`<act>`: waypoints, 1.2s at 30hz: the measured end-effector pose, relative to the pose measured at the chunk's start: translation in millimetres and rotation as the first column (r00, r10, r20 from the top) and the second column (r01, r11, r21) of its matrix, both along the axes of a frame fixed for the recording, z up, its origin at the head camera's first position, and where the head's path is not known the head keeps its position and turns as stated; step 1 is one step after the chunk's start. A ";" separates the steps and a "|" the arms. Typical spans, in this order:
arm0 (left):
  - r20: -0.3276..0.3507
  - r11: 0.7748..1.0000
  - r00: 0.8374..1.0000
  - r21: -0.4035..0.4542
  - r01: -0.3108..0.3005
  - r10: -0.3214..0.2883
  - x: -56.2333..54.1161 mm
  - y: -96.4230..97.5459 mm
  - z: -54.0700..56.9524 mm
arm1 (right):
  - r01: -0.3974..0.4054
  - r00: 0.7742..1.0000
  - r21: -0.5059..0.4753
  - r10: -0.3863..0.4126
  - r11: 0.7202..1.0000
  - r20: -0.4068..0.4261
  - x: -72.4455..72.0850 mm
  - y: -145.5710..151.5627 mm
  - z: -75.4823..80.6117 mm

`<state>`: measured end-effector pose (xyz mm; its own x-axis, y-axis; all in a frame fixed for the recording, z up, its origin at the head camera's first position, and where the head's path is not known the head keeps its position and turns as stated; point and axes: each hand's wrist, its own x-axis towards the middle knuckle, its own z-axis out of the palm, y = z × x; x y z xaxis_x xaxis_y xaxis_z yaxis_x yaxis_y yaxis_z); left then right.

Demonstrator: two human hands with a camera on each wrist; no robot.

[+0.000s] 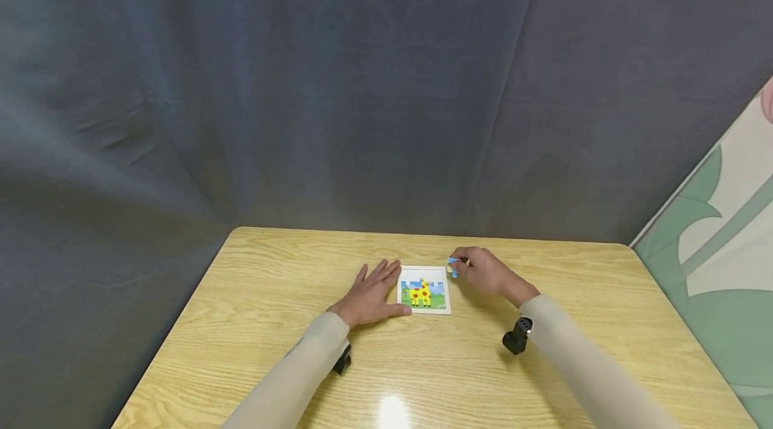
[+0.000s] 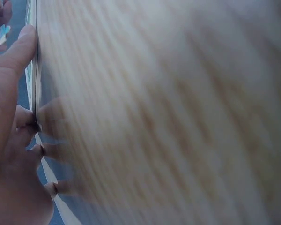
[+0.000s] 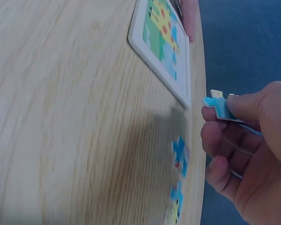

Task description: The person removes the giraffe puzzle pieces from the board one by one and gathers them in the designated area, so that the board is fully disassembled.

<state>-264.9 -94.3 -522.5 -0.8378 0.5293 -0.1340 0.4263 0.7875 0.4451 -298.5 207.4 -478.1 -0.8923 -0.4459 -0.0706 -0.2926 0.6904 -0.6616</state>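
Note:
A white-rimmed puzzle tray (image 1: 447, 309) lies on the table with a yellow giraffe picture (image 1: 421, 295) in its lower part; bare white shows along its top. My left hand (image 1: 370, 298) rests at the tray's left side, fingers spread and thumb by the lower left corner. Just off the tray's upper right corner, my right hand (image 1: 483, 272) pinches a light blue puzzle piece (image 3: 220, 107) between thumb and fingers. In the right wrist view, the piece is held above the table, partly covered by the thumb.
Beneath the right hand, loose blue puzzle pieces (image 3: 180, 157) lie on the table, some with red or yellow patches. The wooden table (image 1: 272, 348) ends at a dark curtain (image 1: 374, 93) behind. A wall hanging with green leaf shapes (image 1: 731, 254) is at the right.

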 end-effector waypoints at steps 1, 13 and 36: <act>-0.002 1.000 1.000 0.001 0.000 0.000 -0.2 0.0 0.0 | 0.005 1.000 -0.001 -0.005 1.000 -0.001 -0.1 3.7 0.5; -0.003 1.000 1.000 0.020 -0.008 0.008 2.1 1.1 2.5 | 0.074 0.997 0.010 -0.074 0.997 -0.025 2.3 42.3 4.1; 0.013 1.000 1.000 0.016 -0.011 0.011 1.5 1.1 2.0 | 0.100 0.995 0.005 -0.100 0.995 -0.028 8.2 80.7 -0.4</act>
